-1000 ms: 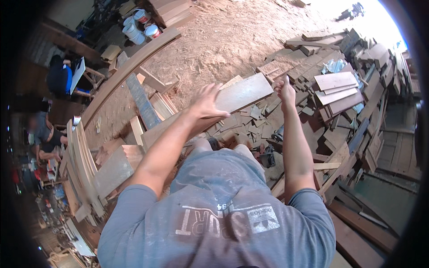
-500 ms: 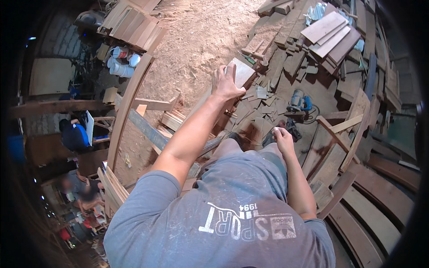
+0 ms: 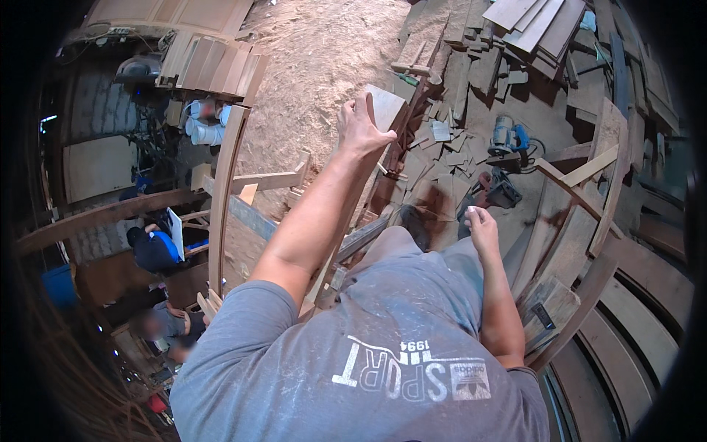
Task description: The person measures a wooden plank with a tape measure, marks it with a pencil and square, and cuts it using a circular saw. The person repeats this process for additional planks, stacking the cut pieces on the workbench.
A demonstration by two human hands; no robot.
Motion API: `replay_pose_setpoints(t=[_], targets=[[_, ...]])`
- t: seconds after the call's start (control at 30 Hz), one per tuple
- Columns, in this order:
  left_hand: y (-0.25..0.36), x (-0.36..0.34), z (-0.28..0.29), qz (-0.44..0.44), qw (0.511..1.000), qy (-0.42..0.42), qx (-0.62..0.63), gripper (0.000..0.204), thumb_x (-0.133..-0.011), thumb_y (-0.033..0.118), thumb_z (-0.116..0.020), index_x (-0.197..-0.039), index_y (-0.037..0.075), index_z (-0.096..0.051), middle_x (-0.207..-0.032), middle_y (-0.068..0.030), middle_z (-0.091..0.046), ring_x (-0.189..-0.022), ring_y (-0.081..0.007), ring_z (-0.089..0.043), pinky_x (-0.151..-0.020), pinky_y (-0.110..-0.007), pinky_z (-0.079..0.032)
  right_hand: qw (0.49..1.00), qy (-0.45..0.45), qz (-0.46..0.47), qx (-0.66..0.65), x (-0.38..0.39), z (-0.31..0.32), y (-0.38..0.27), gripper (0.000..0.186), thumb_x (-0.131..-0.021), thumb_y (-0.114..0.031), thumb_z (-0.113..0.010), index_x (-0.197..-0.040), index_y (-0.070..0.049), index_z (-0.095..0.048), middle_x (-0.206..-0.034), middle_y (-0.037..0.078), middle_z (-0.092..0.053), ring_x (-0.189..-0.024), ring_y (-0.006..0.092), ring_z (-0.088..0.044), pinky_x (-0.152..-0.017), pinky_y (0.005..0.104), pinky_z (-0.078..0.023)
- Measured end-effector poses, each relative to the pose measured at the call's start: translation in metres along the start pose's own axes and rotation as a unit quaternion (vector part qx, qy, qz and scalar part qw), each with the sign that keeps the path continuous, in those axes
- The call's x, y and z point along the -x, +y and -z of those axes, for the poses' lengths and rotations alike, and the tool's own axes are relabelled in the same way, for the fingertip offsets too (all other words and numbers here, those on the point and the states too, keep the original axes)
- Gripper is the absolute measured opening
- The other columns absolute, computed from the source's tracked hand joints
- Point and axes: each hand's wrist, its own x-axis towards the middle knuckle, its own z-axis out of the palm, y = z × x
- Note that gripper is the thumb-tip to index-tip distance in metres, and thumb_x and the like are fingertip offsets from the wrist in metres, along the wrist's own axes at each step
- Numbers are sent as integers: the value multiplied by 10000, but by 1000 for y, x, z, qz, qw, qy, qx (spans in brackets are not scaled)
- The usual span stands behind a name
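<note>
My left hand (image 3: 364, 131) reaches out ahead and is closed over the edge of a pale wooden board (image 3: 388, 110), its thumb on the near side. Much of the board is hidden behind my hand and forearm. My right hand (image 3: 484, 227) hangs near my right thigh with thumb and fingertips pinched together. Whatever lies between those fingertips, if anything, is too small to make out. Below the hands, wood offcuts (image 3: 442, 158) are scattered around my feet.
A blue and silver power tool (image 3: 507, 138) stands on the floor at the right, beside a dark tool (image 3: 504, 190). Stacked planks (image 3: 534, 29) lie far right. A curved timber (image 3: 225, 199) and white buckets (image 3: 208, 135) are at the left. Two people work farther left, one in blue (image 3: 156, 247).
The view has shifted, so the surroundings sit differently in the picture. My left hand keeps its hold on the board, and my right hand stays pinched near my thigh.
</note>
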Motion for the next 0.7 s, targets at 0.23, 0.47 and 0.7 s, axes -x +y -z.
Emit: replay_pose_setpoints(t=[0.23,0.47,0.7], targets=[[-10,-9,-12,-43,999,9,-17,1330,-613,506,-968,-1661,193,-213,-1424,-356,-474,-1355,-537,-497,-1169,-636,-415,999,35,5,-12,12,4,21,416,-1087,-373,-676,-1261,-6,-768,-1037,92,-788,-900,163,-719,-853,326,-563],[1,-12,-6,5,998,-18,-57,1392,-600,472,-1004,-1706,243,-190,-1444,-343,-514,-1376,-534,-525,-1162,-599,-469,997,65,13,-29,28,11,24,414,-1077,-376,-688,-1230,-2,-779,-925,70,-762,-831,152,-690,-803,338,-554],[-3,-17,-6,12,998,-38,-44,1397,-610,481,-1020,-1691,249,-166,-1494,-366,-441,-1414,-540,-484,-1180,-641,-416,995,92,25,-26,33,21,32,402,-1080,-360,-683,-1230,1,-778,-979,105,-785,-877,159,-721,-838,338,-565]])
